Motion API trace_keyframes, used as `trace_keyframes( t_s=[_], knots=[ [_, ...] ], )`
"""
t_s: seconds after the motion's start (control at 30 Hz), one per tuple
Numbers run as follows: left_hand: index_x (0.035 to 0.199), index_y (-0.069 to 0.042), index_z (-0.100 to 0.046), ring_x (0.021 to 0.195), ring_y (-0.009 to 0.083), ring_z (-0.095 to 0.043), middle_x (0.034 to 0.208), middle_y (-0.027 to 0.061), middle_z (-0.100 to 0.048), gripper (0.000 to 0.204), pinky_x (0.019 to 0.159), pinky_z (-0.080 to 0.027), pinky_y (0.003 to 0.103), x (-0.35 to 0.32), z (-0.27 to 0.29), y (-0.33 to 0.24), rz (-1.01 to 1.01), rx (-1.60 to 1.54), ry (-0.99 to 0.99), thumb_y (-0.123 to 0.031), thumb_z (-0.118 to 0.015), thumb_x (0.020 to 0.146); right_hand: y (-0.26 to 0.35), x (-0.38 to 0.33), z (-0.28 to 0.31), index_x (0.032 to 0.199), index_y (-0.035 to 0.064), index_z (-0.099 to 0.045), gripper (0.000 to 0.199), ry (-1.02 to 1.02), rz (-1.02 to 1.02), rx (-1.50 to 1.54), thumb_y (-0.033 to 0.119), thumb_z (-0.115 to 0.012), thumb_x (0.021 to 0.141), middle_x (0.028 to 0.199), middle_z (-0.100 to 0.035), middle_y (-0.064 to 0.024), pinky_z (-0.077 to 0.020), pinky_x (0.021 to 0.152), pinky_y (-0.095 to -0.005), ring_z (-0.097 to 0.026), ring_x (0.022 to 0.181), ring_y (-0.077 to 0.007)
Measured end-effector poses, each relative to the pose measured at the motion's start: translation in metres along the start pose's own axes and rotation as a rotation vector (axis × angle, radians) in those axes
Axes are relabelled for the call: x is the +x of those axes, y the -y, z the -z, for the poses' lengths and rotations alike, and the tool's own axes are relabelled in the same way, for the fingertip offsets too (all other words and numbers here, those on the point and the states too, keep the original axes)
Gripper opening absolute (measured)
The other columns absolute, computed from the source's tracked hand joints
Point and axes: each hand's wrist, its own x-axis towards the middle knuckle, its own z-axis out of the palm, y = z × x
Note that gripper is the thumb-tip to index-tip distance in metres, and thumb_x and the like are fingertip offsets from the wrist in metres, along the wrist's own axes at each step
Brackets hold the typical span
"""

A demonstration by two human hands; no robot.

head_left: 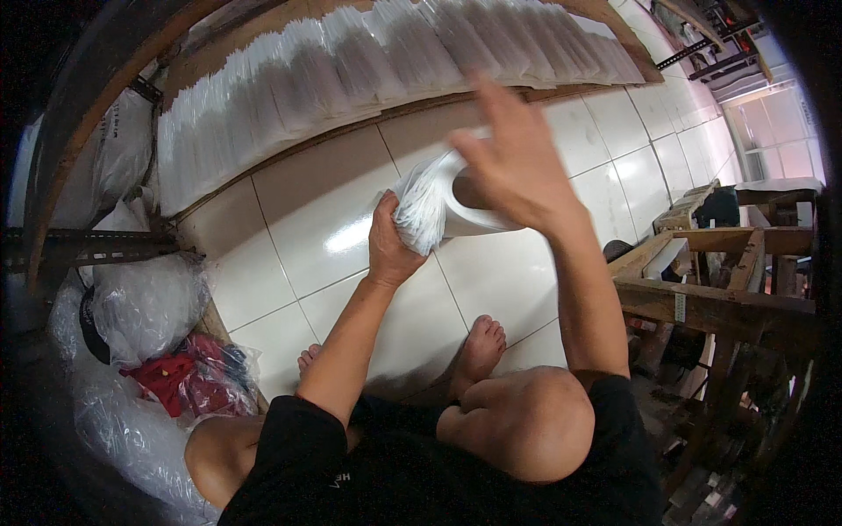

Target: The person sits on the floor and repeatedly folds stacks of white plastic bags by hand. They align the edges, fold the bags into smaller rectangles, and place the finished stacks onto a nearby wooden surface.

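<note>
My left hand [392, 238] grips one end of a thick bundle of thin white sheets [424, 203], which look like plastic or paper sleeves. The layered edges fan out beside my left thumb. Toward the right the bundle bends round into a loop, with a hollow in its middle. My right hand [517, 167] is raised over that looped end, its thumb and fingers spread and slightly blurred. Whether its palm touches the sheets cannot be made out. Both hands are above the tiled floor, in front of my bent knees.
Beyond my hands, a long row of overlapping clear-white sleeves [351, 70] lies on a brown board [651, 72]. Clear plastic bags [145, 302], one around red cloth [171, 379], are heaped at left. A wooden frame [715, 302] stands at right. My bare foot [480, 355] rests on pale tiles [329, 237].
</note>
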Motion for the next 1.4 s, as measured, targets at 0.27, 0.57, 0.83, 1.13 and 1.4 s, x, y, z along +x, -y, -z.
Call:
trace_keyframes(
  t_s=[0.27, 0.57, 0.83, 1.13, 1.4],
  knots=[
    [0.124, -0.001, -0.049, 0.094, 0.0284, -0.069, 0.103, 0.0143, -0.069, 0.07, 0.084, -0.054, 0.036, 0.0, -0.004, -0.003, 0.196, -0.268, 0.005, -0.006, -0.082, 0.062, -0.039, -0.186, -0.082, 0.121, 0.0002, -0.047, 0.044, -0.276, -0.487, 0.73, 0.004, -0.066, 0.081, 0.118, -0.05, -0.015, -0.0466, 0.091, -0.038, -0.053, 0.109, -0.0247],
    [0.118, 0.004, -0.055, 0.095, 0.0334, -0.068, 0.101, 0.0171, -0.068, 0.062, 0.085, -0.053, 0.038, -0.034, -0.024, -0.009, 0.001, -0.047, 0.146, -0.011, -0.081, 0.064, -0.012, -0.194, -0.178, 0.138, -0.0046, -0.037, 0.065, -0.249, -0.414, 0.793, 0.003, -0.061, 0.078, 0.13, -0.046, -0.022, -0.038, 0.107, -0.0431, -0.047, 0.124, -0.037],
    [0.106, -0.005, -0.068, 0.094, 0.0291, -0.068, 0.099, 0.0111, -0.071, 0.033, 0.085, -0.052, 0.038, -0.019, -0.051, -0.037, 0.029, -0.073, 0.284, -0.012, -0.073, 0.074, -0.06, -0.205, -0.172, 0.126, 0.0001, -0.057, 0.045, -0.268, -0.544, 1.051, 0.006, -0.063, 0.082, 0.122, -0.061, -0.0185, -0.0408, 0.102, -0.04, -0.057, 0.117, -0.0318],
    [0.108, 0.01, -0.061, 0.089, 0.0262, -0.067, 0.097, 0.0179, -0.07, 0.042, 0.083, -0.052, 0.038, 0.128, -0.095, -0.123, 0.696, -0.267, 0.303, -0.02, -0.069, 0.08, -0.159, -0.126, -0.095, 0.104, -0.0029, -0.063, 0.021, -0.324, -0.745, 0.691, 0.012, -0.06, 0.09, 0.087, -0.067, -0.0244, -0.0506, 0.073, -0.0439, -0.066, 0.081, -0.0409],
    [0.112, 0.007, -0.061, 0.078, 0.0247, -0.066, 0.09, 0.0155, -0.066, 0.046, 0.068, -0.053, 0.035, 0.298, -0.113, -0.138, 1.024, -0.484, 0.501, -0.025, -0.067, 0.08, -0.285, -0.049, 0.017, 0.108, 0.0033, -0.062, 0.024, -0.316, -1.052, 0.312, 0.021, -0.058, 0.092, 0.091, -0.067, -0.0245, -0.0484, 0.077, -0.0501, -0.064, 0.087, -0.0439]
  ],
)
